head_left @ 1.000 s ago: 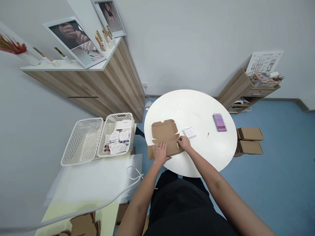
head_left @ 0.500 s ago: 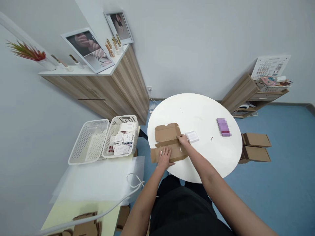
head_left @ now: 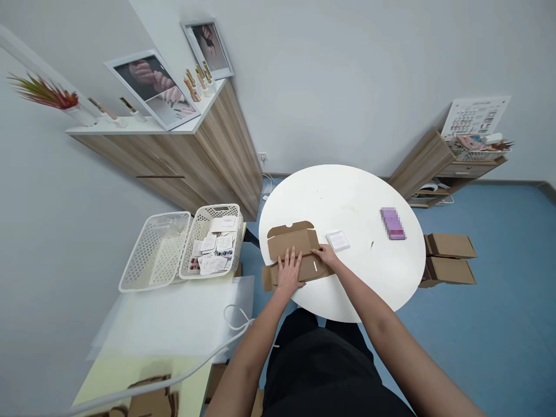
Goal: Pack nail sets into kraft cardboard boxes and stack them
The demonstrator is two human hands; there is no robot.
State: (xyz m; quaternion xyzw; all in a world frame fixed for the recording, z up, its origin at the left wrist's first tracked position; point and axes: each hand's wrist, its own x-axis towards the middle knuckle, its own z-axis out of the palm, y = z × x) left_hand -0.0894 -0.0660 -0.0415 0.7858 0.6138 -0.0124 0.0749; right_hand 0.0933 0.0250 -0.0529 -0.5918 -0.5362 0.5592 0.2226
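Moved since earlier frame: L hand (head_left: 288,279), fwd; spread open, flat on brown folding cardboard box (head_left: 295,241), just below ctr frame, no grip. R hand (head_left: 327,255): fingers curled, box's R side; grip can't tell. Best: press evenly.

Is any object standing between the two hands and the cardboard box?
Nothing visible does: the left hand lies spread on the partly folded cardboard box, and the right hand touches its right side. The white square case lies aside, beyond that hand.
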